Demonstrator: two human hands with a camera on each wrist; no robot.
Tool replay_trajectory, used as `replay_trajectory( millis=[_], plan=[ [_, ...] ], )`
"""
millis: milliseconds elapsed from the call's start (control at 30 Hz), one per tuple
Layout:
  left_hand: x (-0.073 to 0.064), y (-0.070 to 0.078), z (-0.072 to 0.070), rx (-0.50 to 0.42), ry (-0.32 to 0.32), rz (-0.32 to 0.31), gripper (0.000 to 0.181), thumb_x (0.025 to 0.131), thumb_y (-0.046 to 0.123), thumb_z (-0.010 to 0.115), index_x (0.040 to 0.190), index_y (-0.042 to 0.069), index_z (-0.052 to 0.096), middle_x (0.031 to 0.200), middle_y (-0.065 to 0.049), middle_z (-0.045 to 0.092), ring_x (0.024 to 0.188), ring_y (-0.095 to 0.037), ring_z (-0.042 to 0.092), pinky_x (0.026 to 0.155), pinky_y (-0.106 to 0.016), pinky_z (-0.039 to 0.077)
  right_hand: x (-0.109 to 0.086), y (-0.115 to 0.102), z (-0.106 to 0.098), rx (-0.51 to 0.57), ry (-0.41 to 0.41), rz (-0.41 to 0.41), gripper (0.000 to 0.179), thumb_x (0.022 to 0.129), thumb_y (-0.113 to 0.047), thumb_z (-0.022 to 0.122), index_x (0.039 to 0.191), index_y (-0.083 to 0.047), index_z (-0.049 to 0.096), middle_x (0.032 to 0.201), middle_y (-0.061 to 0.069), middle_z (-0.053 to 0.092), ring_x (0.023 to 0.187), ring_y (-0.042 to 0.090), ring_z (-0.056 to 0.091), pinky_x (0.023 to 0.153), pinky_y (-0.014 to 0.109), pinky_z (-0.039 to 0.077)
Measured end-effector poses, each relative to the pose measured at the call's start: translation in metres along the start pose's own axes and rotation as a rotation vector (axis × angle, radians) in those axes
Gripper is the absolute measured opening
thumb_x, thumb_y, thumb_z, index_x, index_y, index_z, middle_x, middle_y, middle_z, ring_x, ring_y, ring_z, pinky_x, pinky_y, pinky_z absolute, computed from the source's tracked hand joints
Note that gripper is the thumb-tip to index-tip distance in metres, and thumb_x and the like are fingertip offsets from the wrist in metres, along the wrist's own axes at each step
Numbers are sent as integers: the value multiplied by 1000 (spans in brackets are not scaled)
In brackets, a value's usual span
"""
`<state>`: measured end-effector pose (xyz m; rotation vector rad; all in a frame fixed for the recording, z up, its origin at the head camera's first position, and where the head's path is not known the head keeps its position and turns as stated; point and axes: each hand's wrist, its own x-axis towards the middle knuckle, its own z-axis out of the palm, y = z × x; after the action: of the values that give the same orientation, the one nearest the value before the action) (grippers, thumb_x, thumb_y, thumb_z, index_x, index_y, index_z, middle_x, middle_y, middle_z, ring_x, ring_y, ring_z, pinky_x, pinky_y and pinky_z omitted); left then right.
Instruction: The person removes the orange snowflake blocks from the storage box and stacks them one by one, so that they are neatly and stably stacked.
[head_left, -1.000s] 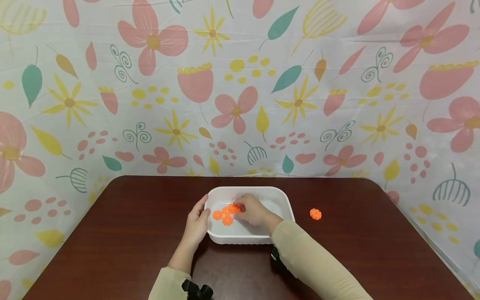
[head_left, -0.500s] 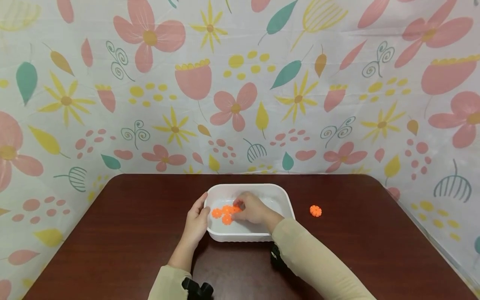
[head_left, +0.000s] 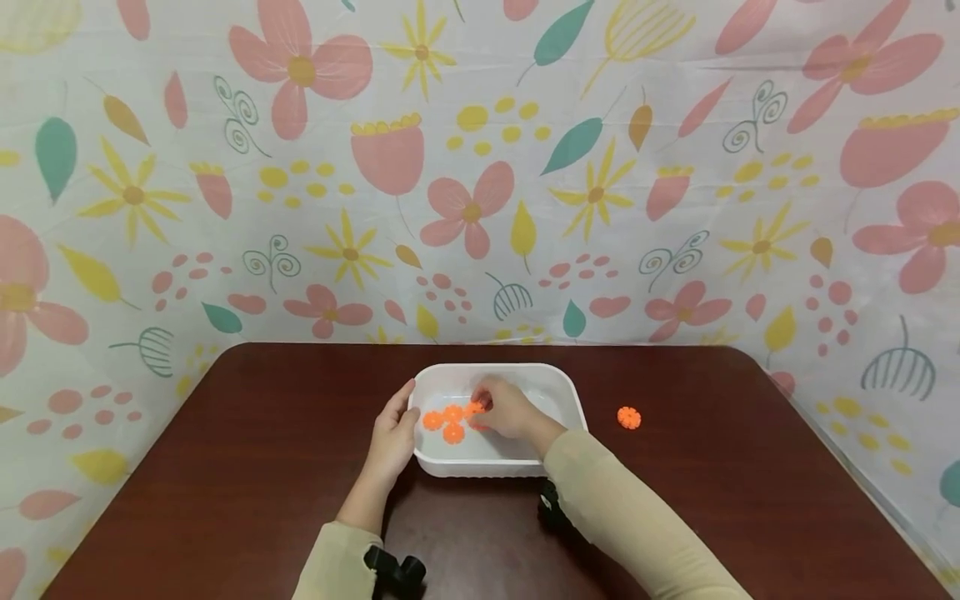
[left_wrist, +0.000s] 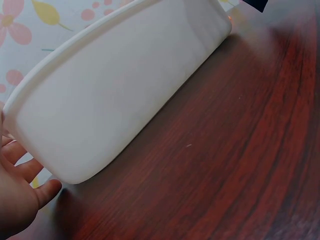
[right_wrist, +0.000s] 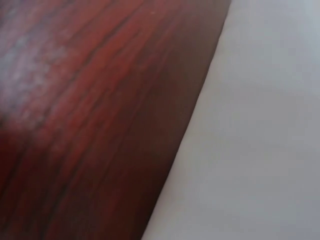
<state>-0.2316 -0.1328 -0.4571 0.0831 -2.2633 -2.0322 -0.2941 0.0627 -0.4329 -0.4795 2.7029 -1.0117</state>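
A white rectangular tray (head_left: 487, 469) sits on the table with several orange flower-shaped discs (head_left: 453, 432) in its left half. My right hand (head_left: 510, 414) reaches down into the tray, thumb and fingers curled together around an orange flower-shaped disc (head_left: 475, 408), part of which they cover. Another bit of orange shows beneath those fingertips. At the tray's left end, my left hand (head_left: 392, 437) rests against the outer wall with its fingers extended. The left wrist view shows the left hand's fingers (left_wrist: 48, 193) spread near the tray's lower corner (left_wrist: 75, 172).
One more orange disc (head_left: 629, 418) lies on the dark brown table (head_left: 697, 483), to the right of the tray. Behind the table hangs a flower-patterned cloth (head_left: 480, 183). The tray's outer wall (right_wrist: 250, 150) fills much of the right wrist view.
My right hand has shifted slightly, and more of the disc at its fingertips shows now. The left hand stays against the tray. The whole head view has drifted a little.
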Motion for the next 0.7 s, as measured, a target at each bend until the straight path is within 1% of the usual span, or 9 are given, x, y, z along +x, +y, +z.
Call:
replay_trajectory(
  millis=[133, 300, 400, 533, 633, 700],
  plan=[
    [1, 0, -1, 0, -4, -9, 48, 97, 12, 43, 145, 13, 39, 150, -14, 36, 136, -31, 36, 109, -49, 34, 2, 1, 0, 19, 24, 22, 16, 81, -10, 73, 90, -9, 60, 84, 2, 59, 76, 15, 52, 66, 24, 46],
    [1, 0, 0, -4, 16, -19, 47, 97, 11, 43, 144, 14, 40, 150, -12, 36, 137, -28, 34, 110, -48, 32, 3, 2, -1, 36, 29, 20, 9, 83, -8, 70, 89, -9, 63, 84, 2, 62, 76, 13, 55, 65, 23, 47],
    [0, 0, 0, -8, 14, -11, 48, 97, 11, 43, 144, 13, 40, 150, -13, 37, 137, -29, 35, 110, -48, 32, 3, 3, -3, 88, 38, 47, 7, 83, -8, 69, 89, -8, 65, 83, 3, 63, 68, 13, 55, 60, 24, 49],
    [-1, 2, 1, -7, 9, -12, 48, 97, 12, 43, 144, 13, 40, 150, -14, 36, 137, -29, 35, 110, -48, 33, 1, 3, -5, 177, 55, 86, 7, 83, -6, 68, 90, -6, 67, 79, 4, 64, 55, 12, 52, 50, 24, 47],
    [-1, 1, 2, -6, 13, -16, 47, 97, 11, 43, 144, 13, 40, 150, -13, 36, 138, -29, 33, 110, -48, 32, 0, 3, -7, 234, 58, 85, 9, 83, -5, 68, 92, -3, 68, 79, 5, 65, 53, 11, 51, 47, 22, 45],
    [0, 1, 2, -1, 8, -6, 48, 97, 10, 42, 144, 12, 40, 150, -14, 36, 138, -30, 33, 110, -49, 31, 0, 3, -9, 268, 58, 88, 11, 83, -5, 68, 93, -3, 68, 81, 5, 67, 55, 11, 53, 46, 22, 44]
  ],
)
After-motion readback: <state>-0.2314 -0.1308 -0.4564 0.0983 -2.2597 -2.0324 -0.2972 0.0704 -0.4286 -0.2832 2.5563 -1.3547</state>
